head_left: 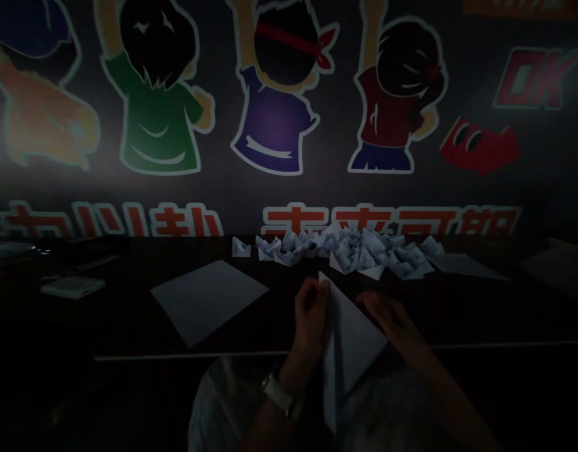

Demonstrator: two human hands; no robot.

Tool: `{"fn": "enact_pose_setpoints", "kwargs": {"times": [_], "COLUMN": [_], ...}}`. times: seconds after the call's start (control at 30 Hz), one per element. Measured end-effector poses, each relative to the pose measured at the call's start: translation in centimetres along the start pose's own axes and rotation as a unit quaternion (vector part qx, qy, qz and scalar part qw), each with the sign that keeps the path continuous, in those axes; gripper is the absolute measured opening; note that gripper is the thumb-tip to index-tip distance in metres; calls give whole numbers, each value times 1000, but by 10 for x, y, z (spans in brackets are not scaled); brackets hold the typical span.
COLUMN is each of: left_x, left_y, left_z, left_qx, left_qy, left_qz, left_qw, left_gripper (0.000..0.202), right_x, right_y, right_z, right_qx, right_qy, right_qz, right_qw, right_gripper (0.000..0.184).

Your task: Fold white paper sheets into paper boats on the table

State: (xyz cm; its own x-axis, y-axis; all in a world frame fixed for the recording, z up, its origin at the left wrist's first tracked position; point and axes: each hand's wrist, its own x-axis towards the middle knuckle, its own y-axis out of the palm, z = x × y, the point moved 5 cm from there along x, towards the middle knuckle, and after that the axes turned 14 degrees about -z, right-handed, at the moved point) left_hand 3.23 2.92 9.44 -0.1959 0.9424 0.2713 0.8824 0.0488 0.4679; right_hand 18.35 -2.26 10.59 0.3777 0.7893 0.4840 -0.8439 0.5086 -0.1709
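Note:
My left hand (311, 317), with a watch (282, 394) on its wrist, pinches a folded sheet of white paper (357, 336) near its top corner. The sheet is held above my lap at the table's near edge and has a long fold down its left side. On its right, my right hand (386, 312) lies with fingers stretched out beside the sloping edge; whether it touches the paper is too dark to tell. Just beyond both hands sits a pile of folded white paper boats (348, 248).
A flat white sheet (211, 301) lies on the dark table to the left, and more paper (470, 265) lies right of the pile. A pale flat case-like object (73, 287) is at far left. Behind the table stands a wall (223, 188) with cartoon figures and lettering.

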Motion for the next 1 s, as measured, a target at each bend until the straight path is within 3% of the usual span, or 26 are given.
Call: {"fn": "enact_pose_setpoints", "kwargs": {"times": [0.1, 0.23, 0.4, 0.5, 0.6, 0.73, 0.8, 0.9, 1.0], "left_x": [18, 35, 42, 36, 18, -19, -34, -42, -39], "left_y": [-17, -37, -48, -45, -34, -9, -2, 3, 1], "left_z": [5, 13, 18, 19, 26, 46, 50, 46, 43], "left_qx": [-94, -164, -187, -189, -173, -124, -122, -155, -164], "left_qy": [-58, -77, -78, -84, -111, -202, -209, -193, -204], "left_qz": [-103, -178, -211, -220, -193, -25, 28, 37, -17], "left_qw": [988, 967, 956, 953, 959, 971, 970, 968, 965], "left_gripper": [37, 43, 42, 35, 33, 40, 40, 37, 36], "right_x": [-8, -36, -61, -56, -46, -33, -28, -26, -28], "right_y": [3, 23, 53, 54, 47, 36, 30, 24, 22], "right_z": [-14, -34, -38, -35, -33, -28, -25, -20, -21], "right_qx": [41, 50, 117, 140, 132, 63, 10, -52, -80], "right_qy": [54, 120, 174, 169, 138, 72, 24, -37, -52], "right_qz": [14, 35, 116, 120, 103, 67, 40, -8, -26], "right_qw": [998, 991, 971, 968, 976, 993, 999, 998, 995], "right_gripper": [50, 45, 51, 54, 51, 48, 45, 35, 31]}}
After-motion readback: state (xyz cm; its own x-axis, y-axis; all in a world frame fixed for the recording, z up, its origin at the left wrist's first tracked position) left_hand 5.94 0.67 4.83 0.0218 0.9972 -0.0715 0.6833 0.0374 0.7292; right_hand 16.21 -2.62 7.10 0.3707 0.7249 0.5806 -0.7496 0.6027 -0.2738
